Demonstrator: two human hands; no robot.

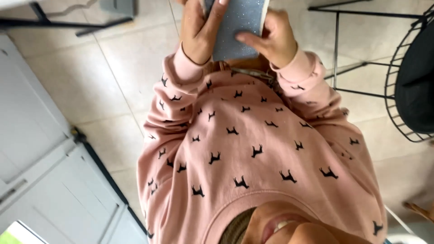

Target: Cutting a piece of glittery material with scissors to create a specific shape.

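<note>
Grey-blue and glittery, that slab (237, 27). See where it is? Up in front of the chest, off any worktop, held over the tiled floor (72, 77).

Both hands are on it. The left hand (196, 34) wraps one long edge, its fingers (216, 18) curled closed across the sparkly face. The right hand (273, 40) cups the other edge.

And the right thumb?

Lying flat across the lower face, pressing lightly, I'd say. The other right fingers go round behind, so I can't tell how tightly they close.

Is that a good hold?

Fairly, to my eye. The slab is pinched from both sides and stands nearly upright. But its top runs out of view, so I can't say how much sticks out above the hands.

What would you watch?

That glitter surface looks rough enough to grip. I'd keep the pink cuffs (190, 63) clear of it, keep both edges seated in the palms, and stay away from the wire chair (407, 90).
</note>
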